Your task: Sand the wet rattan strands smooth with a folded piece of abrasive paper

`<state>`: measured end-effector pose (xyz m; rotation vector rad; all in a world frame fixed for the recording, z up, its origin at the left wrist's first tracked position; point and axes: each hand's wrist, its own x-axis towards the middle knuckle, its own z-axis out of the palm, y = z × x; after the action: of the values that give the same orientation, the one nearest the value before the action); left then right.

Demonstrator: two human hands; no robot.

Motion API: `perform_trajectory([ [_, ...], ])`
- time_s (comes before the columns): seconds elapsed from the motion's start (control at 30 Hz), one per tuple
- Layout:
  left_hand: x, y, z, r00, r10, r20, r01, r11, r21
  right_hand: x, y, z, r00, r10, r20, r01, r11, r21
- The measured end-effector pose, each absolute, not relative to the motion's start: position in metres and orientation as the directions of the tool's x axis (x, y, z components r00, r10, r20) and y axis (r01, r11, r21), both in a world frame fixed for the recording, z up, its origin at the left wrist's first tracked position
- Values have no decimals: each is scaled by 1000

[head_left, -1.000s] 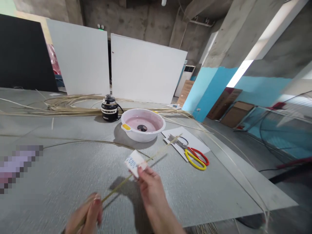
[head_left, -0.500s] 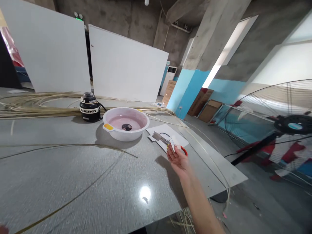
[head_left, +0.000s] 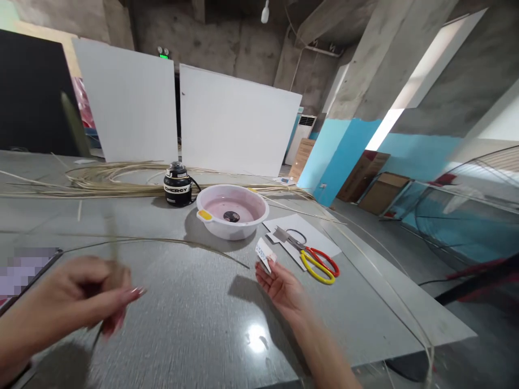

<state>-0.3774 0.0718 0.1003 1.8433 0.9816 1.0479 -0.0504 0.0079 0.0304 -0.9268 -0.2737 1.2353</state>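
Observation:
My left hand (head_left: pixel 95 294) is at the lower left, its fingers closed around a thin greenish strip (head_left: pixel 112 237). The strip rises from the fist and blurs, with its lower end below the hand. Between the thumb and fingers of my right hand (head_left: pixel 284 292) is a small folded white paper piece (head_left: pixel 264 253) with blue writing, raised over the table. Scissors (head_left: pixel 317 265) with one red and one yellow handle lie just beyond that hand, blades over white paper sheets (head_left: pixel 320 237). A white basin (head_left: pixel 229 231) with pinkish water and a dark round object (head_left: pixel 231 216) stands farther back.
Behind the basin are a black jar-like container (head_left: pixel 177 190) marked ENERGY and a bundle of long strips (head_left: pixel 105 181). A single strip (head_left: pixel 194 245) crosses the table (head_left: pixel 182 319). A device with a blurred screen (head_left: pixel 24 270) lies at left. A fan (head_left: pixel 482 194) stands at right.
My right hand has moved left and nearer with the paper piece, away from the scissors. My left hand has come into view with the strip, which now points upward. The view has turned left.

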Motion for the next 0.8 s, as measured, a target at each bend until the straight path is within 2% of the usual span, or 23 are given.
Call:
perform_trajectory([
  [0.03,-371,79,104,537,808,243,246,-426,871,-56,9,32,335,902,-270,-675,30,-737],
  [0.07,-364,84,105,599,769,223,265,-454,851,-63,9,34,323,913,-247,-664,32,-747],
  [0.23,-326,81,66,592,695,408,398,-693,602,-98,7,40,236,962,-138,-620,40,-784],
  [0.4,-312,66,39,576,637,511,495,-770,402,-122,7,34,118,987,-107,-599,-15,-801],
  [0.53,-316,66,38,584,533,613,538,-819,200,-125,10,27,172,976,-135,-615,-1,-789],
  [0.63,-317,66,35,619,491,613,543,-831,119,-123,10,26,194,968,-156,-610,-5,-792],
  [0.8,-315,61,30,666,458,589,528,-847,62,-131,10,27,157,979,-131,-569,-19,-822],
])
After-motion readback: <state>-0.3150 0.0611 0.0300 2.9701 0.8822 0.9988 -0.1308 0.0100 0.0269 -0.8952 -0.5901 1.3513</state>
